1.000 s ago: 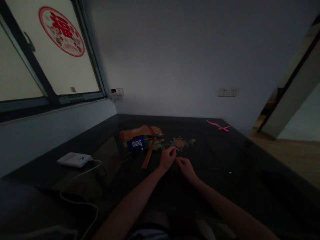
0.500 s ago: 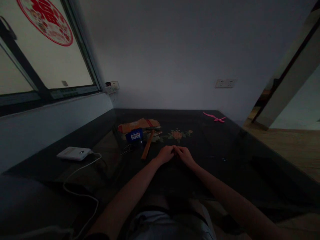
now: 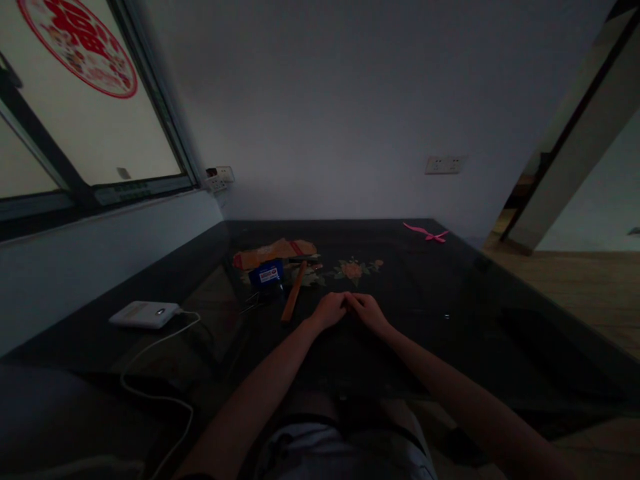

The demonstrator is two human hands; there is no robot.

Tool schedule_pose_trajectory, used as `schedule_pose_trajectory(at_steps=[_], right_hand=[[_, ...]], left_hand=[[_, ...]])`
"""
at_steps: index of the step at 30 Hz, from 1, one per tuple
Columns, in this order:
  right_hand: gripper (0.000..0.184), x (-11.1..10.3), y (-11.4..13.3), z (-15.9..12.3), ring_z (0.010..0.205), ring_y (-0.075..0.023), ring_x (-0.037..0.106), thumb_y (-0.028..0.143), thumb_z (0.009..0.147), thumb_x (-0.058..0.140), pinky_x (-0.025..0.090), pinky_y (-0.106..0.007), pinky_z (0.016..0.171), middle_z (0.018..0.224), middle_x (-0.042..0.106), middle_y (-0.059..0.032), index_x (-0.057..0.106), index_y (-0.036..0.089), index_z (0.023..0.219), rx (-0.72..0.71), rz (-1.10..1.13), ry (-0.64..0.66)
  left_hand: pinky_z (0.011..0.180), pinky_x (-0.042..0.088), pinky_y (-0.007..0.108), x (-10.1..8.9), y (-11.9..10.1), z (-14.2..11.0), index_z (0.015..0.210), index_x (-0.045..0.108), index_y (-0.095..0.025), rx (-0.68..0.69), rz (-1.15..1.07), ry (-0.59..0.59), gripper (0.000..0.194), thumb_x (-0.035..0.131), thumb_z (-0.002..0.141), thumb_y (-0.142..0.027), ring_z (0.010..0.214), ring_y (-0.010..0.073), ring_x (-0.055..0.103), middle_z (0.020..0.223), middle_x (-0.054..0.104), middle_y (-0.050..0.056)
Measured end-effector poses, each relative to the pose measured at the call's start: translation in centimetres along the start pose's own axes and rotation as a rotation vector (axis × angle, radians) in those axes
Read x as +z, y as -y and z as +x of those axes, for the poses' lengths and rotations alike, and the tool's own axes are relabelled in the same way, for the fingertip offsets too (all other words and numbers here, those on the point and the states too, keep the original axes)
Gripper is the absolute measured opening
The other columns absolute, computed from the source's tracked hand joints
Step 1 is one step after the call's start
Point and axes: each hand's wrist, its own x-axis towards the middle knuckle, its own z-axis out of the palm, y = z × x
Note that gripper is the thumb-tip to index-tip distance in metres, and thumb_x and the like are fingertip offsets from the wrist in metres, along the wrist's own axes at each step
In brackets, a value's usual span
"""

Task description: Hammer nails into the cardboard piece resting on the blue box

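Fingertips that were apart a second ago now meet: my left hand [image 3: 330, 310] and right hand [image 3: 370, 312] have joined above the near half of the counter [image 3: 410, 273]. In the head view both have their fingers bent inward and touching; I cannot tell how tightly they are closed, or whether anything sits between them.

Just left of my left hand lies the hammer [image 3: 294, 293], handle end towards the near edge, head towards the far edge. It blocks the way left, with the blue packet [image 3: 267, 274] beside it and the brown wrapper [image 3: 275, 253] behind. Nearer the left edge lies the white power bank [image 3: 145, 314], its cable [image 3: 150, 345] trailing to the near edge.

Open surface runs from my right hand towards the right edge, interrupted by a small shiny piece [image 3: 447, 317]. The pink ribbon [image 3: 426, 233] lies by the far right corner.
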Motion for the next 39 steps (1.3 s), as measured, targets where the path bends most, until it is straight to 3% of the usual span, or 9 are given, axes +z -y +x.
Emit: schedule_pose_trajectory(at_steps=[10,25,39], right_hand=[[0.045,0.2,0.0,0.1,0.048,-0.0108,0.042,0.048,0.086,0.036,0.030,-0.023,0.047,0.051,0.046,0.0025,0.052,0.017,0.058,-0.001,0.002,0.023],[0.044,0.2,-0.6,0.4,0.048,-0.0122,0.045,0.049,0.086,0.038,0.033,-0.023,0.047,0.050,0.049,0.0015,0.053,0.018,0.059,-0.004,-0.026,0.039],[0.040,0.1,-0.6,0.4,0.049,-0.0117,0.046,0.044,0.086,0.040,0.033,-0.022,0.048,0.051,0.051,0.0013,0.055,0.017,0.060,-0.013,-0.055,0.058]], left_hand=[[0.074,0.045,0.026,0.3,0.9,0.2,0.089,0.062,-0.015,0.082,0.004,-0.008,0.023,0.046,0.074,-0.010,0.082,0.0179,0.061,0.087,0.067,0.006],[0.080,0.045,0.026,0.0,0.5,0.1,0.096,0.062,-0.018,0.074,-0.041,0.004,0.029,0.046,0.074,-0.008,0.090,0.0172,0.061,0.094,0.067,0.005],[0.075,0.045,0.026,0.3,0.9,0.3,0.096,0.062,-0.017,0.097,-0.046,-0.001,0.031,0.045,0.072,-0.007,0.085,0.0175,0.061,0.090,0.067,0.005]])
